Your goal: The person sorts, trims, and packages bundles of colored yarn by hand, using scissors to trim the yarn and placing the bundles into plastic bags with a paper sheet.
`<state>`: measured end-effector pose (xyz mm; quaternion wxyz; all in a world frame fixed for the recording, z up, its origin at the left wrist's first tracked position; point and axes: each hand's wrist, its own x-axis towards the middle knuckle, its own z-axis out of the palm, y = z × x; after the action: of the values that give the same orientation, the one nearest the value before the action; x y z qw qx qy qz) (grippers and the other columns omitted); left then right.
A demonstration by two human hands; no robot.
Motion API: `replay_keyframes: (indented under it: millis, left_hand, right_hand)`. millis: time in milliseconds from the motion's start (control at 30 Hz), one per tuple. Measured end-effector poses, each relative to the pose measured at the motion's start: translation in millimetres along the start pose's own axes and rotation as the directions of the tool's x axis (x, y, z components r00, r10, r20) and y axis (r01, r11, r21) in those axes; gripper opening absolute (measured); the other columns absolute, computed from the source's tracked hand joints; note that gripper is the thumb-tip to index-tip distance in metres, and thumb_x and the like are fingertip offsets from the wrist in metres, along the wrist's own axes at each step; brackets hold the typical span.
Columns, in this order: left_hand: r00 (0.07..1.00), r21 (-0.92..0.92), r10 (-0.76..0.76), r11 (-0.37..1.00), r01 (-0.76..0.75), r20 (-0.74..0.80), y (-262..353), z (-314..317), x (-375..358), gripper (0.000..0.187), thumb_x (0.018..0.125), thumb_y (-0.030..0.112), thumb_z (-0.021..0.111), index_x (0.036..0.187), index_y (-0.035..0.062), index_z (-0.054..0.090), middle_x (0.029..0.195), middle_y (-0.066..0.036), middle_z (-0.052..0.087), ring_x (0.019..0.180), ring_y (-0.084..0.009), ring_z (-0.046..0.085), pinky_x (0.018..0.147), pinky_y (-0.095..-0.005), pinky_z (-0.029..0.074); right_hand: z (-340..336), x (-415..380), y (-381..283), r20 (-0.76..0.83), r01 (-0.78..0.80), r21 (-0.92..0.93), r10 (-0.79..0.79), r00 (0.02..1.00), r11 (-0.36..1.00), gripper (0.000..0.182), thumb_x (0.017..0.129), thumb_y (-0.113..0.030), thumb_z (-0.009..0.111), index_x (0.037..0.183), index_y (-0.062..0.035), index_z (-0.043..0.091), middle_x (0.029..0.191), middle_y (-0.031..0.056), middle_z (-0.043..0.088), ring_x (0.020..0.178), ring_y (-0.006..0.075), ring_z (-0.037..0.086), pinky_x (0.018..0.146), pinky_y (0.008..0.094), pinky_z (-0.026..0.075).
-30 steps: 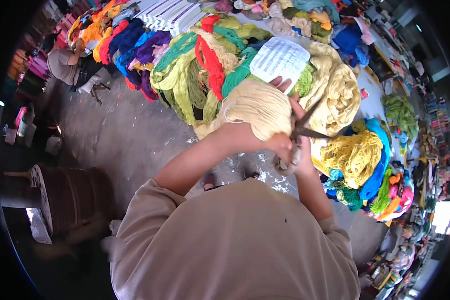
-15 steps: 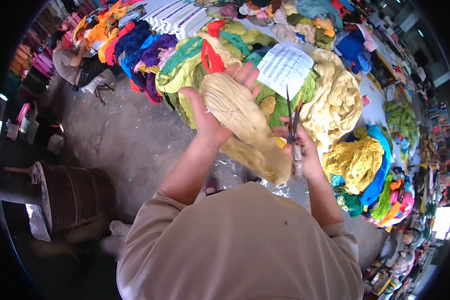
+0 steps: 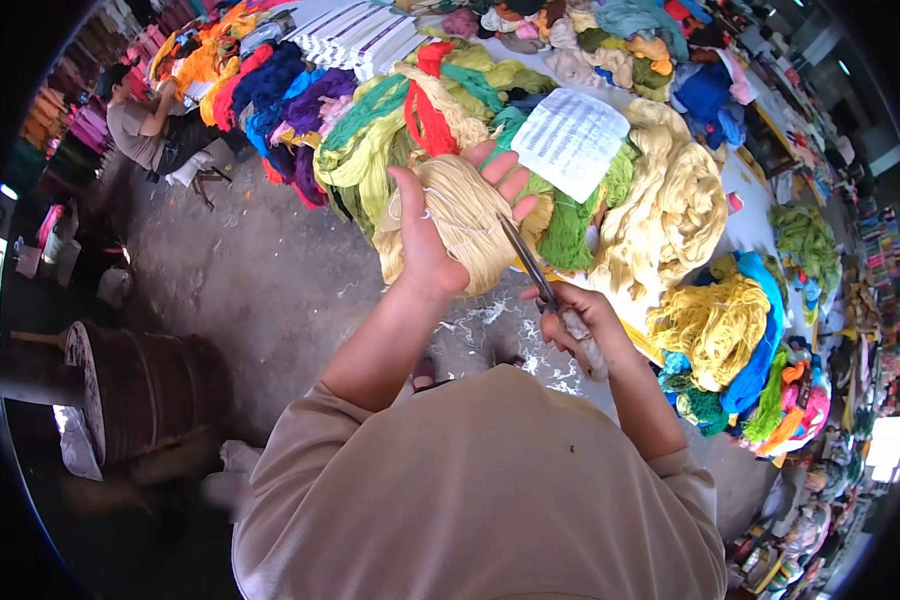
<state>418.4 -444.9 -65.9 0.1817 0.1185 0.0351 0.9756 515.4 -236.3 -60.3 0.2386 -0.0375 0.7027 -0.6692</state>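
Note:
A cream skein of yarn (image 3: 462, 222) is draped over my left hand (image 3: 427, 250), between the raised thumb and the spread fingers. A thin pale tie thread crosses the strands. My right hand (image 3: 592, 312) grips a pair of scissors (image 3: 532, 262) by handles wrapped in whitish material. The blades look nearly closed, and their tips reach the right side of the skein. Just beyond the scissors lie a green yarn bundle (image 3: 572, 232) and a sheet of paper with writing (image 3: 572, 142).
Yarn heaps cover the table, including a large cream pile (image 3: 670, 205) and a yellow pile (image 3: 712, 325). Thread scraps (image 3: 490, 318) litter the floor. A brown drum (image 3: 155, 392) stands at left. Another person (image 3: 138, 125) sits at the far left.
The skein's long hanging end has swung from the right to the left under my left hand. The scissors have moved left and down, from pointing upward to touching the skein.

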Motion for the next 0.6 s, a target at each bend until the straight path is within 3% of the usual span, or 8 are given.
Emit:
replay_keyframes:
  millis: [67,133,167,267,367,433,500,600]
  left_hand:
    - [1.000,0.067,-0.007,0.998,0.006,0.019,-2.1,2.8,-2.2,0.098,0.087,0.079,0.032,0.147,0.0010,0.034,0.141,-0.016,0.051,0.128,-0.0320,0.052,0.113,-0.0523,0.034]
    - [0.998,0.167,-0.002,0.986,0.013,-0.064,-2.4,4.0,-3.7,0.096,0.088,0.079,0.030,0.145,0.0022,0.037,0.136,-0.016,0.056,0.118,-0.0301,0.058,0.103,-0.0500,0.045]
    - [0.998,0.168,0.000,0.986,0.010,-0.065,-1.5,0.1,-4.0,0.096,0.088,0.079,0.030,0.145,0.0022,0.037,0.136,-0.016,0.056,0.118,-0.0301,0.058,0.103,-0.0500,0.045]
    - [0.988,0.276,0.000,0.960,0.042,-0.152,-5.9,0.8,-4.5,0.088,0.092,0.077,0.022,0.136,0.0036,0.046,0.108,-0.016,0.066,0.077,-0.0219,0.057,0.073,-0.0372,0.048]
    - [0.991,0.354,0.014,0.934,0.034,-0.133,-6.9,1.4,-4.3,0.088,0.093,0.077,0.022,0.135,0.0034,0.046,0.101,-0.013,0.065,0.072,-0.0187,0.055,0.068,-0.0339,0.048]
    - [0.996,0.394,0.009,0.919,0.028,-0.093,-3.8,-8.8,-1.4,0.088,0.093,0.076,0.022,0.135,0.0034,0.047,0.099,-0.012,0.065,0.071,-0.0171,0.054,0.067,-0.0324,0.047]
    - [0.999,0.430,0.002,0.902,0.021,-0.052,-1.9,-17.0,-1.5,0.088,0.093,0.076,0.021,0.135,0.0034,0.047,0.097,-0.010,0.064,0.070,-0.0156,0.054,0.065,-0.0309,0.047]
    - [0.996,0.514,-0.022,0.856,0.062,-0.083,-7.9,-18.1,-1.7,0.086,0.093,0.076,0.022,0.137,0.0040,0.044,0.096,-0.008,0.064,0.071,-0.0139,0.054,0.063,-0.0290,0.045]
  right_hand:
    - [0.3,3.7,0.2,0.013,0.026,-0.027,-0.026,1.000,0.999,0.033,0.090,-0.012,0.068,0.121,-0.0058,0.061,0.066,-0.0073,0.052,0.058,0.0025,0.047,0.054,0.0182,0.036]
    - [4.5,7.9,-0.5,-0.010,0.201,-0.064,-0.202,0.979,0.978,0.033,0.092,-0.023,0.068,0.120,-0.0059,0.060,0.065,-0.0084,0.047,0.058,0.0019,0.044,0.054,0.0182,0.034]
    - [5.9,9.7,-1.5,-0.007,0.201,-0.064,-0.202,0.979,0.978,0.033,0.092,-0.023,0.068,0.120,-0.0059,0.060,0.065,-0.0084,0.047,0.058,0.0019,0.044,0.054,0.0182,0.034]
    - [10.2,11.8,-5.5,-0.038,0.264,-0.086,-0.268,0.963,0.961,0.034,0.092,-0.030,0.068,0.116,-0.0064,0.060,0.065,-0.0089,0.044,0.056,0.0013,0.040,0.052,0.0188,0.031]
    - [17.7,11.2,-4.7,-0.052,0.229,-0.114,-0.236,0.970,0.967,0.038,0.092,-0.037,0.069,0.112,-0.0071,0.060,0.065,-0.0088,0.044,0.054,0.0010,0.037,0.050,0.0198,0.028]
    - [21.6,12.3,0.9,-0.090,0.314,-0.095,-0.322,0.942,0.945,0.040,0.093,-0.039,0.068,0.112,-0.0048,0.059,0.063,-0.0079,0.045,0.051,0.0015,0.037,0.048,0.0200,0.028]
    - [19.7,7.8,-3.7,-0.139,0.295,0.076,-0.282,0.949,0.953,0.042,0.088,-0.040,0.074,0.111,-0.0071,0.063,0.077,-0.0069,0.052,0.060,0.0014,0.044,0.056,0.0178,0.034]
    - [18.7,9.6,-25.1,-0.273,0.453,0.053,-0.424,0.864,0.890,0.037,0.087,-0.016,0.077,0.117,-0.0032,0.060,0.074,-0.0044,0.057,0.059,0.0013,0.048,0.057,0.0181,0.038]
